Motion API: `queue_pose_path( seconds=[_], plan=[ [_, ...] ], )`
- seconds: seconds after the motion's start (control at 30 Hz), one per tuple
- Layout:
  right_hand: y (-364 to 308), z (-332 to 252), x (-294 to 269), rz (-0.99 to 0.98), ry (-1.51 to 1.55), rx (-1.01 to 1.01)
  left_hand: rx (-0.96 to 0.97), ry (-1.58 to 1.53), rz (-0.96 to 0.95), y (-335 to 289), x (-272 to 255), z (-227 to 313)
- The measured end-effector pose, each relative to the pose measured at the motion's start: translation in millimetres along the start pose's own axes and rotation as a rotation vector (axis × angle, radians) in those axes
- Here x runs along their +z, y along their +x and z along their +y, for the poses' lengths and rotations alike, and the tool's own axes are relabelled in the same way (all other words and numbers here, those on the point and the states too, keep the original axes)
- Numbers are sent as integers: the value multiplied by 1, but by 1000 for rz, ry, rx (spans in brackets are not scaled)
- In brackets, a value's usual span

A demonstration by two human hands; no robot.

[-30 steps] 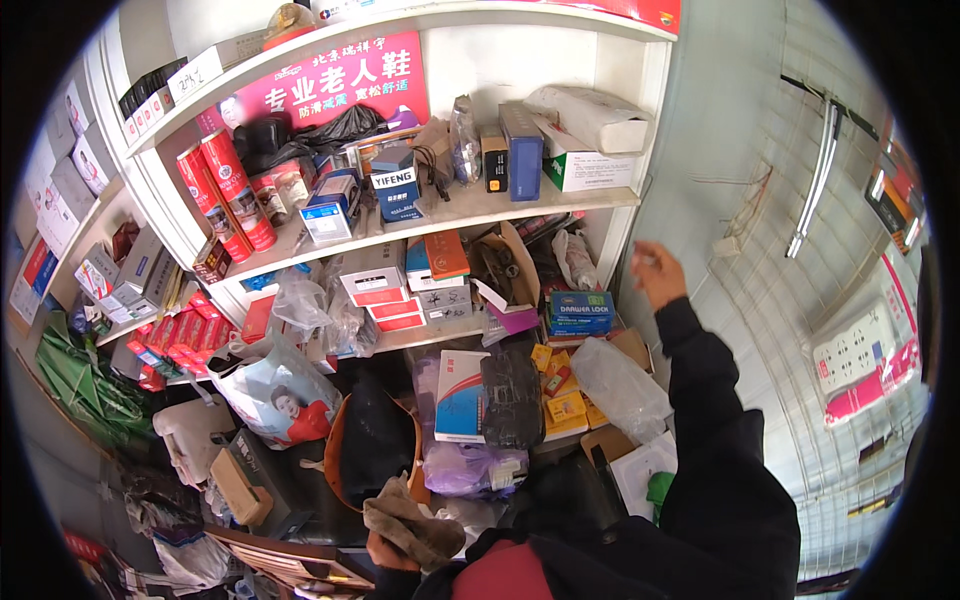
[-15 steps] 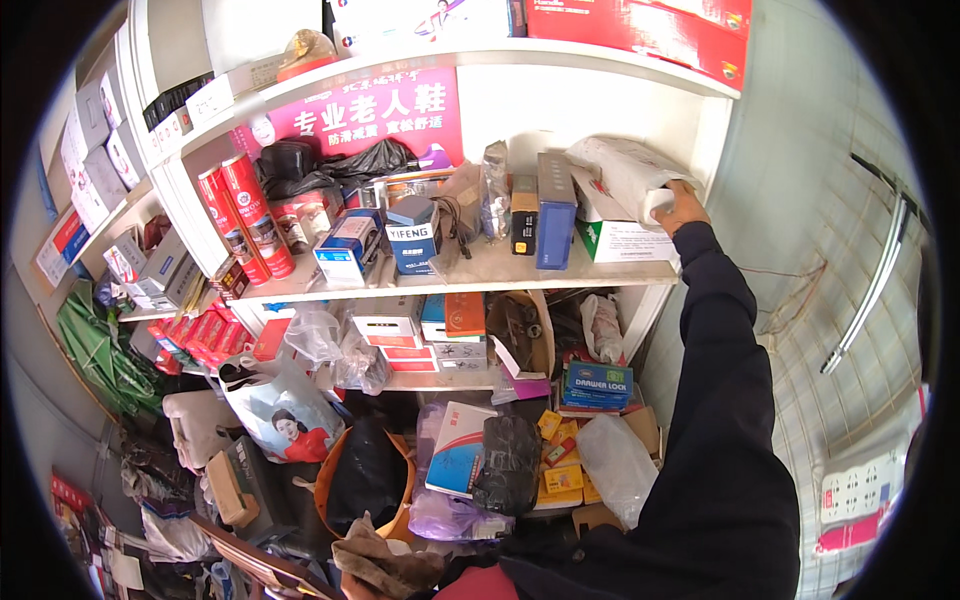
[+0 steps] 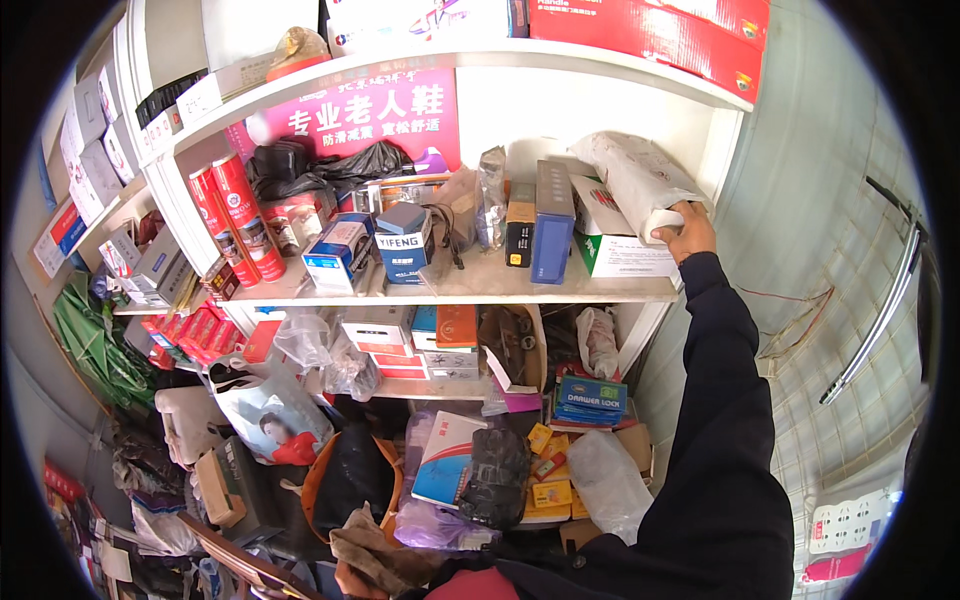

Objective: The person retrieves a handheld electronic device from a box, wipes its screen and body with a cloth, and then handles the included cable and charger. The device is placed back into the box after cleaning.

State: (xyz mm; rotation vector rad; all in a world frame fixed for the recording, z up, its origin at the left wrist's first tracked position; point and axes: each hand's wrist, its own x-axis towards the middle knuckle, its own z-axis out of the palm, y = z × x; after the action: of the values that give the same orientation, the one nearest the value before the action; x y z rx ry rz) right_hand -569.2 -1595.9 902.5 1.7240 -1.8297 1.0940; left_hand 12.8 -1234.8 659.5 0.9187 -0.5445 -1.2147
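My right arm, in a dark sleeve, reaches up to the right end of the upper shelf. My right hand (image 3: 687, 236) is closed at the mouth of a whitish plastic bag (image 3: 635, 168), its fingers on a white piece (image 3: 660, 222) that sticks out there. What that piece is, I cannot tell. The bag lies slanted on top of a white and green carton (image 3: 625, 258). Just left of the carton stands an upright blue box (image 3: 553, 225), with a narrow black and orange box (image 3: 519, 228) beside it. My left hand is out of view.
Red spray cans (image 3: 248, 220) and small blue and white boxes (image 3: 402, 245) line the same shelf (image 3: 480, 290). Below are drawer-lock boxes (image 3: 592, 395), yellow packets (image 3: 552, 494) and a picture-printed bag (image 3: 270, 410). A tiled wall (image 3: 800, 200) bounds the right side.
The whole view has shifted slightly. My right hand has turned a little at the bag's mouth, showing more of its back. It still grips the white piece; the shelf goods stay put.
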Motion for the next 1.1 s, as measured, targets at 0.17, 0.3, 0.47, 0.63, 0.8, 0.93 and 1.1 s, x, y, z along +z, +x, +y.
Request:
queue_pose_path(
  seconds=[0.17,0.3,0.47,0.63,0.8,0.93,1.1],
  plan=[
    [-41,-15,-41,49,128,18,-230,-474,-77,-3,-1,2],
    [-109,-32,-87,102,130,-46,-379,-264,41,3,-5,-2],
    [-234,-70,-146,106,186,-43,-390,-146,-222,15,3,-3],
    [-354,-137,-187,-5,195,60,-503,-107,-251,26,17,-9],
    [-440,-208,-187,-166,340,117,-289,11,-779,44,23,-31],
    [-484,-265,-184,-304,482,171,-508,-129,-525,41,17,-32],
    [-509,-327,-183,-485,558,96,-653,-170,-358,28,-8,-7]
  ],
)
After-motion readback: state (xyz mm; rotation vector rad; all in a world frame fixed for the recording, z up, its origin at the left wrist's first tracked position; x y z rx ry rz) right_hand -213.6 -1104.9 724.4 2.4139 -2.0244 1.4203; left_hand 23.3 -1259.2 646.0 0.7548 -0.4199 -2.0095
